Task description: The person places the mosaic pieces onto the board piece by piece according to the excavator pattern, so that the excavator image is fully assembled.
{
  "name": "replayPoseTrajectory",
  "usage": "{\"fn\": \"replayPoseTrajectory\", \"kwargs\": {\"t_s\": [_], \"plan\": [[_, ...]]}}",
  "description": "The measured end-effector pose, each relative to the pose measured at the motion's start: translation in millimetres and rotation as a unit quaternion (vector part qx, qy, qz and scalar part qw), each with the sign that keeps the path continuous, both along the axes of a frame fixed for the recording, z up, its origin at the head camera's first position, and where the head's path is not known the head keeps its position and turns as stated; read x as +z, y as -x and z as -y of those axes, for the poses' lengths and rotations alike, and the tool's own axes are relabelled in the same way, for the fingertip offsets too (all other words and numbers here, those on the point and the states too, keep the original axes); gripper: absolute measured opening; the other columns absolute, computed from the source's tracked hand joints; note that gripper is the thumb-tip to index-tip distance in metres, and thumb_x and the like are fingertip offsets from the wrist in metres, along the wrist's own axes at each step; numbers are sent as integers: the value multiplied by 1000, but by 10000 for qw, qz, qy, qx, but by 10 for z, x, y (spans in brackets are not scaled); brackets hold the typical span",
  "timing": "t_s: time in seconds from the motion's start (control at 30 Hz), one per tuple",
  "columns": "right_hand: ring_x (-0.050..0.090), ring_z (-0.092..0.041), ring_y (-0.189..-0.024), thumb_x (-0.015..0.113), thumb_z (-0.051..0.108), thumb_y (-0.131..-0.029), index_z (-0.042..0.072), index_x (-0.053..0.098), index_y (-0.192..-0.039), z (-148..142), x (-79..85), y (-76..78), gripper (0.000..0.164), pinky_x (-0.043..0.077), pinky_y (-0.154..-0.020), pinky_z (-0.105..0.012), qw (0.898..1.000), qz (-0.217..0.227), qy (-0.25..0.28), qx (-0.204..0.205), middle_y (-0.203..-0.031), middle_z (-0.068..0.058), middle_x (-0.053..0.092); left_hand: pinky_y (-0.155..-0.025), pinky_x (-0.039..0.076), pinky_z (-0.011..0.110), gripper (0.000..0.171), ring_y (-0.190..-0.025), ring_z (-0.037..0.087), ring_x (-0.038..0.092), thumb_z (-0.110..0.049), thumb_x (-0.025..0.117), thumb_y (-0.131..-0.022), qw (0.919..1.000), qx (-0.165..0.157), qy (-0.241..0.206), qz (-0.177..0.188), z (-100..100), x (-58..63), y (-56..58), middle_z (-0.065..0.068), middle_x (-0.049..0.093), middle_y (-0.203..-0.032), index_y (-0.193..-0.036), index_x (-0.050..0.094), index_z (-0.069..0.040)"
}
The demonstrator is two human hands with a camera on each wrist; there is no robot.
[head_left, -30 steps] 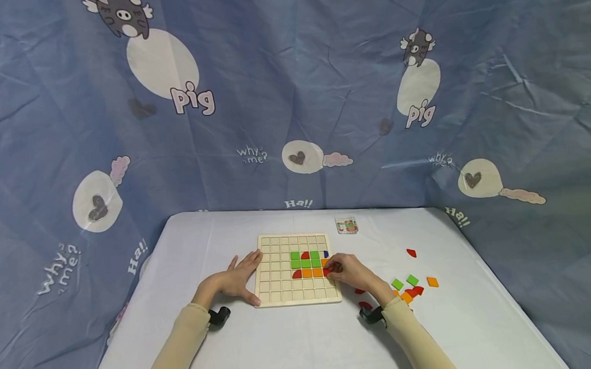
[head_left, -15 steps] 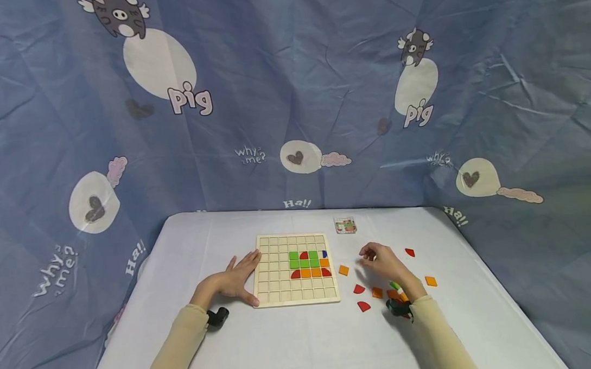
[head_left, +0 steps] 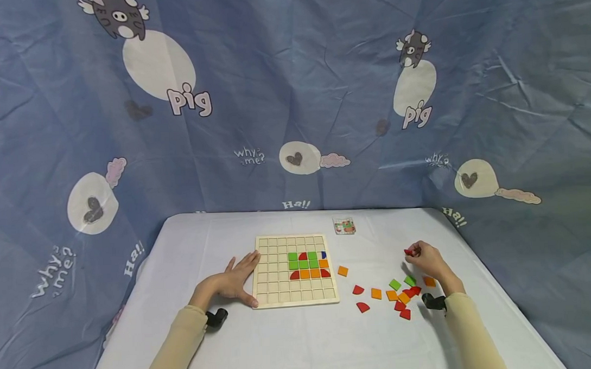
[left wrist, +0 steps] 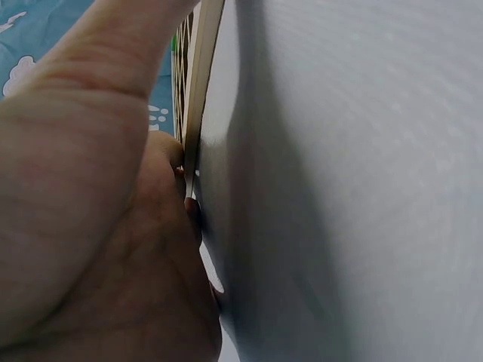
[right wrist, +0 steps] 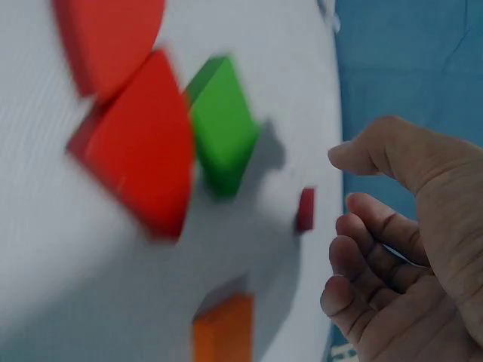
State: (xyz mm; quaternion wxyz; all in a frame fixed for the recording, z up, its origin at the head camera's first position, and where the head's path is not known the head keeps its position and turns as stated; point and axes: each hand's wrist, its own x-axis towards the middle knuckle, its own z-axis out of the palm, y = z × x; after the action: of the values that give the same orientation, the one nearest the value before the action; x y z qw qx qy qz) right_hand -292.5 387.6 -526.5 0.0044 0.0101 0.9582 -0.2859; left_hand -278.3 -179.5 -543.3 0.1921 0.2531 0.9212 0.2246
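My left hand (head_left: 232, 281) rests with spread fingers along the left edge of a wooden grid board (head_left: 269, 283). Thumb and fingertips lie right at the board's edge in the left wrist view. Set into the board are green squares (head_left: 304, 264), orange squares (head_left: 304, 274), red quarter-circles (head_left: 295, 275) and a small blue piece (head_left: 323, 255). Far to the right, my right hand (head_left: 429, 260) hovers by a lone red quarter-circle (head_left: 408, 252). In the right wrist view its thumb and fingers stand apart, with that red piece (right wrist: 306, 210) on the table beyond them.
Several loose red, orange and green pieces (head_left: 403, 298) lie on the white table right of the board. One orange square (head_left: 343, 271) sits close to the board's right edge. A small picture card (head_left: 344, 226) lies behind. A blue printed cloth (head_left: 254, 115) hangs at the back.
My right hand has left the board's right side and travelled right, past the loose pieces, to the lone red quarter-circle. The left hand has stayed at the board's edge.
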Motion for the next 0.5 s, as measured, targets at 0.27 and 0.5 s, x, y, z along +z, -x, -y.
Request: {"fn": "replayPoseTrajectory", "kwargs": {"t_s": [0.27,0.5], "plan": [[53,-27,-89,71,30,-86,-5,53,-114,-143,-65,59,48,50,-76,-35,9979,534,53,-348,-103,-18,58,-118,-8,61,135,-151,32,-3,-60,83,-60,10000,-21,-32,28,19,6,-7,14,-2,-163,-155,6,-3],[53,-24,-85,68,23,-89,-3,57,-113,-166,-124,123,36,48,-71,-27,9977,584,193,-282,-100,-16,60,-118,-8,60,135,-151,32,-4,-61,82,-61,10000,-83,-23,27,24,1,-5,13,-3,-163,-155,5,-3]]}}
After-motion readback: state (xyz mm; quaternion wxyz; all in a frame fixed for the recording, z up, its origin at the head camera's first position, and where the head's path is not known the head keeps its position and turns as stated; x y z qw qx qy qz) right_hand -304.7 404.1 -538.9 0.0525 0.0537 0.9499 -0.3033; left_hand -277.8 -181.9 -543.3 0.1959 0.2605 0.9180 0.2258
